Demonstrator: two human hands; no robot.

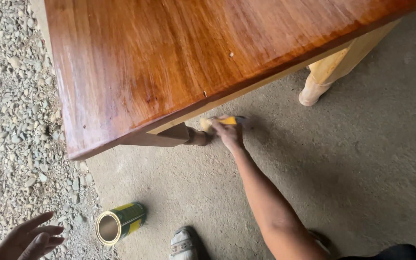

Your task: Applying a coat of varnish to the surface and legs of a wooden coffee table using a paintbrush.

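One brush [220, 121], yellow-handled, sits clamped in the fingers of the right hand [228, 134], bristles pointing left and pressed up by the table leg [188, 136] just under the table's near edge. Right beyond the fingertips that leg looks dark and stained, tucked beneath the pale apron rail [246, 89]. Above the knuckles hangs the glossy reddish tabletop [169, 58], its edge overhanging the hand, so there's little headroom there. Below and to the right of the fingers, bare concrete floor [362, 159] gives plenty of open room. Further right stands a second leg [331, 72], pale and unstained, well apart from the hand. Down low, the left hand [27, 238] hovers with fingers spread, holding nothing, over the gravel [15, 120]. Just right of those fingers lies a tin can [120, 223] on its side, open mouth facing the camera. A sandalled foot [184, 243] sits near the can.
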